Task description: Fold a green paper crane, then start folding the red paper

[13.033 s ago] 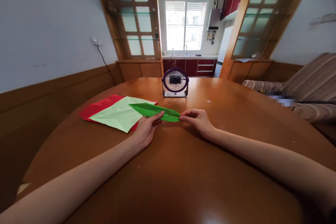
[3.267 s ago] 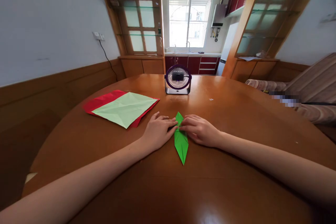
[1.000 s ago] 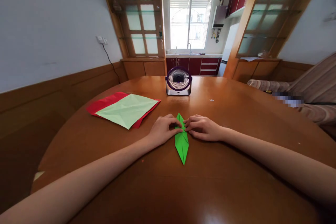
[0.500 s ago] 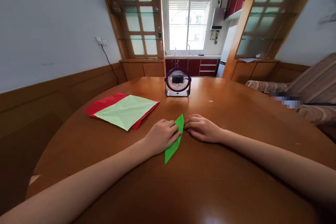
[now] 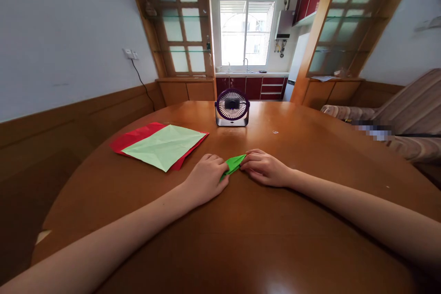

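Observation:
A folded piece of bright green paper point(image 5: 234, 164) lies between my two hands, low over the wooden table point(image 5: 241, 248). My left hand point(image 5: 208, 179) is closed on its left end, with thumb and fingers covering that part. The fingertips of my right hand point(image 5: 263, 167) are bent together at the paper's right tip; whether they pinch it firmly is partly hidden by the knuckles. To the left, a pale green sheet point(image 5: 165, 147) with crease lines rests on top of red paper point(image 5: 138, 138).
A small dark purple desk fan point(image 5: 232, 106) stands upright beyond my hands. A small clear scrap point(image 5: 275, 132) lies right of the fan. A striped sofa point(image 5: 413, 115) is at the right, past the table's edge.
The green paper has turned from pointing steeply toward me to lying more crosswise, its right tip now at my right fingers. My left hand has shifted slightly left and closed around its end.

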`<state>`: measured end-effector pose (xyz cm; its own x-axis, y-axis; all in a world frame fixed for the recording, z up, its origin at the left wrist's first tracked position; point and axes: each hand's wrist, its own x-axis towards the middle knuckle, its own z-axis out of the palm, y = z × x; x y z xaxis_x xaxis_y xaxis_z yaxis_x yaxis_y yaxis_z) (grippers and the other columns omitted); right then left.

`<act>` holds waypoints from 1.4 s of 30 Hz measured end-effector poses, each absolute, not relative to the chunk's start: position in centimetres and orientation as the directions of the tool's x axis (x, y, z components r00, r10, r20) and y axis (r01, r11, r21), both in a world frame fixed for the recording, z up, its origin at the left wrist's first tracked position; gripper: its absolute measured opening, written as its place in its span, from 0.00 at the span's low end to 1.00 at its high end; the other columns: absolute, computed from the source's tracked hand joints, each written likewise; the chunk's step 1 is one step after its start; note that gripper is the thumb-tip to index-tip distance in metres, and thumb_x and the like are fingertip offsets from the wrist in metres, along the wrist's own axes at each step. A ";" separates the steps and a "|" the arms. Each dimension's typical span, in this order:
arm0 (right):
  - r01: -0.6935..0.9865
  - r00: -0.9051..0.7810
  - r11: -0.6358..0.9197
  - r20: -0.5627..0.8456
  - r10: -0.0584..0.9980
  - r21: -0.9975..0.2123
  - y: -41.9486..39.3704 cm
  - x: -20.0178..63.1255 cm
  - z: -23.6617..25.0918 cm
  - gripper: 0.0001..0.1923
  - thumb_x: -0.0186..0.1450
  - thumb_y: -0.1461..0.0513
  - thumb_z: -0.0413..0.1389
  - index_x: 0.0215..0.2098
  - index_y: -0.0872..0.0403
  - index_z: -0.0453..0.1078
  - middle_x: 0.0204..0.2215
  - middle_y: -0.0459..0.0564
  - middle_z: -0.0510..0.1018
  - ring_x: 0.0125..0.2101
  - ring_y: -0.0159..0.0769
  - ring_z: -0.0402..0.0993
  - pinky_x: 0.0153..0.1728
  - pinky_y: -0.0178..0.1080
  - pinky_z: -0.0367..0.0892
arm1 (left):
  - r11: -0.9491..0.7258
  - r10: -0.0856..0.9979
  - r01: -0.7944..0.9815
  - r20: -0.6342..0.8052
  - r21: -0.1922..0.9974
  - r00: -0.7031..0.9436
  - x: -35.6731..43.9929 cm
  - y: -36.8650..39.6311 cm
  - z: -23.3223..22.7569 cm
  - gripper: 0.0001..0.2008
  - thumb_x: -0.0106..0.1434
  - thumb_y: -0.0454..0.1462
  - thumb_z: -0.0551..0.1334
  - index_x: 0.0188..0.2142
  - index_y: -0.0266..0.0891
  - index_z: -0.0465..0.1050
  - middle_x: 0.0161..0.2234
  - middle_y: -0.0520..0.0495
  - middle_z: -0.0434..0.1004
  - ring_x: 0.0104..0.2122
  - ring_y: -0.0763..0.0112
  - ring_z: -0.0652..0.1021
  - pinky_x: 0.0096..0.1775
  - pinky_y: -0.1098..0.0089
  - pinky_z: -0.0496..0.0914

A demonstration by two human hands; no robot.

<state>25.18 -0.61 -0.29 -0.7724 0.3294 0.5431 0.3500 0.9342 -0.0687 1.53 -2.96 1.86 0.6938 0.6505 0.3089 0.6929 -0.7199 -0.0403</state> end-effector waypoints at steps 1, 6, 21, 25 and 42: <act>0.354 -0.770 0.933 0.547 0.328 -0.060 -0.6 25.2 -0.3 0.12 0.66 0.67 0.49 0.44 0.54 0.71 0.38 0.53 0.78 0.44 0.39 0.72 0.51 0.49 0.68 | -0.717 0.652 0.695 0.302 -0.053 0.696 1.5 -3.1 1.9 0.08 0.63 0.35 0.58 0.36 0.36 0.76 0.36 0.41 0.76 0.40 0.58 0.75 0.46 0.59 0.68; 0.359 -0.753 0.933 0.584 0.304 -0.023 -0.7 25.2 -0.3 0.11 0.67 0.66 0.48 0.43 0.55 0.71 0.36 0.53 0.78 0.39 0.38 0.72 0.49 0.49 0.69 | -0.692 0.672 0.692 0.167 -0.205 0.721 1.7 -3.5 1.7 0.12 0.67 0.32 0.53 0.35 0.33 0.75 0.35 0.40 0.75 0.34 0.60 0.77 0.36 0.64 0.71; 0.398 -0.594 0.917 0.763 0.255 0.004 -1.2 24.8 -0.1 0.17 0.64 0.69 0.49 0.50 0.53 0.68 0.42 0.55 0.75 0.44 0.41 0.72 0.45 0.48 0.70 | -0.619 0.785 0.591 0.437 0.517 0.440 0.3 -1.7 2.0 0.11 0.63 0.33 0.57 0.43 0.38 0.76 0.39 0.46 0.81 0.38 0.65 0.80 0.40 0.68 0.71; 0.440 -0.560 0.897 0.791 0.245 0.034 -1.5 24.7 0.0 0.21 0.63 0.69 0.50 0.54 0.51 0.65 0.49 0.56 0.72 0.50 0.44 0.69 0.50 0.51 0.67 | -0.299 0.935 0.210 0.243 0.931 0.257 0.9 -1.6 2.0 0.10 0.60 0.39 0.61 0.40 0.37 0.74 0.35 0.46 0.80 0.32 0.69 0.79 0.32 0.72 0.71; 0.343 -0.793 0.929 0.486 0.367 -0.142 -0.6 24.8 -0.4 0.15 0.66 0.68 0.50 0.49 0.53 0.72 0.44 0.54 0.78 0.44 0.39 0.73 0.48 0.46 0.67 | -0.623 0.782 0.651 0.313 0.434 0.539 0.4 -1.8 1.8 0.12 0.62 0.34 0.56 0.40 0.40 0.79 0.32 0.47 0.76 0.35 0.64 0.75 0.38 0.65 0.69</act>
<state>24.77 -0.56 -0.42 -0.7931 0.3672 0.4859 0.3429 0.9286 -0.1420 0.39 -1.85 1.75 0.5393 0.7819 0.3128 0.6512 -0.6227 0.4339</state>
